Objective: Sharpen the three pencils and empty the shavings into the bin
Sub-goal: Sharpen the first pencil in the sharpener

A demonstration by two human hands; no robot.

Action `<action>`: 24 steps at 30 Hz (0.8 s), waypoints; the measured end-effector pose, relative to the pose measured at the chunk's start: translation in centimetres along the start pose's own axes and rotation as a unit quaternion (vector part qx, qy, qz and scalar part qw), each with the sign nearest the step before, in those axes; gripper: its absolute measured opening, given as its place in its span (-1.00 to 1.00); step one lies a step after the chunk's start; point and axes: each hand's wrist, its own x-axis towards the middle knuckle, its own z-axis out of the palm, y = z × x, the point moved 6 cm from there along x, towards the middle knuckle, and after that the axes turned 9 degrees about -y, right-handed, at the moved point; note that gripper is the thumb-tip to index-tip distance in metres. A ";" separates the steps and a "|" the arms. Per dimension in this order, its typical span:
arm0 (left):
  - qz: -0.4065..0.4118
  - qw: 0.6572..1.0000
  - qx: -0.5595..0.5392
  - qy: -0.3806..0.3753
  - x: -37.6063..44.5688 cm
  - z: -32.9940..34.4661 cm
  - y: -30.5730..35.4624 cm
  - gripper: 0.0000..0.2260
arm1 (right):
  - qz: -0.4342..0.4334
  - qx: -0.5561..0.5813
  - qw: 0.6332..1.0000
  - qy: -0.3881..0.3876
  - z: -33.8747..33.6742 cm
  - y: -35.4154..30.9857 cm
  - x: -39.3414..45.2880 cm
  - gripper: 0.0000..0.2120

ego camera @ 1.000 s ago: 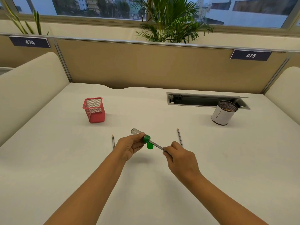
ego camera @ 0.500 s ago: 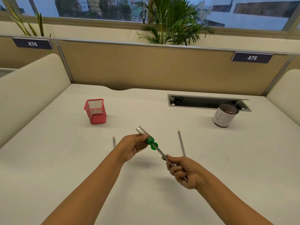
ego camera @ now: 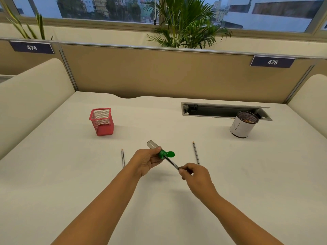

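Left hand (ego camera: 146, 160) gripping sharpener (ego camera: 160, 150), right hand (ego camera: 194, 175) pinching pencil (ego camera: 171, 161) stuck into it — two more pencils on surface (ego camera: 256, 174), one outside each hand.

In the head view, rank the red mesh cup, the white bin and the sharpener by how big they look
1-2. Red mesh cup and white bin: look alike, no ranking.
3. Sharpener: smallest, though nearest the camera and partly hidden by the left hand.
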 end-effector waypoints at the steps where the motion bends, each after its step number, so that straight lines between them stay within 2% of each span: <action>1: 0.000 1.000 -0.001 -0.005 0.0 0.0 0.1 -0.95 | 0.016 0.034 0.999 -0.009 0.1 0.2 0.0 -0.87; 4: -0.001 1.000 -0.002 -0.016 0.0 0.1 0.4 -0.93 | 0.065 0.149 0.986 -0.043 0.6 0.4 -0.3 -0.88; 7: -0.008 1.000 -0.003 -0.030 0.0 -0.1 0.4 -0.92 | 0.119 0.216 0.967 -0.069 0.9 0.7 -0.5 -0.87; 11: -0.017 0.998 -0.022 -0.054 -0.1 -0.2 0.4 -0.90 | 0.182 0.340 0.916 -0.112 2.0 1.3 -0.8 -0.85; 13: -0.021 0.997 -0.029 -0.062 -0.1 -0.3 0.4 -0.90 | 0.192 0.367 0.902 -0.121 2.2 1.4 -0.9 -0.85; 19: -0.006 0.998 -0.061 -0.020 0.1 -1.2 0.9 -0.88 | 0.160 0.288 0.937 -0.119 1.6 1.7 -1.1 -0.83; 24: 0.006 0.996 -0.083 0.013 0.2 -2.7 1.0 -0.89 | 0.140 0.267 0.947 -0.107 1.0 2.4 -1.3 -0.85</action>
